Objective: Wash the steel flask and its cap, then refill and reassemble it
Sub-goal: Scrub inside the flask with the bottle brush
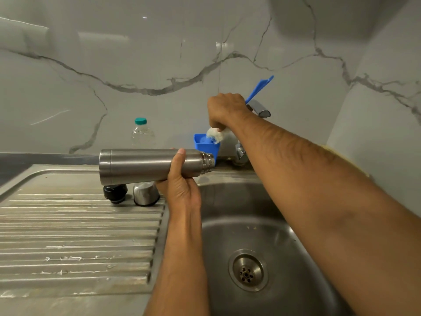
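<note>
My left hand [182, 181] grips the steel flask [141, 165], held on its side above the drainboard with its open threaded mouth pointing right toward the sink. My right hand [224, 111] grips a blue-handled bottle brush [258, 88]; its white bristles [215, 135] sit at the top of a blue cup [206, 148] by the wall. Below the flask, on the drainboard, stand a black inner stopper [115, 193] and a steel cap [145, 193], side by side.
The steel sink basin [246, 224] with its drain [247, 271] lies under my right arm. A tap [258, 109] juts out behind my right hand. A clear plastic bottle with a teal lid [142, 133] stands against the marble wall. The ribbed drainboard [75, 236] spreads left.
</note>
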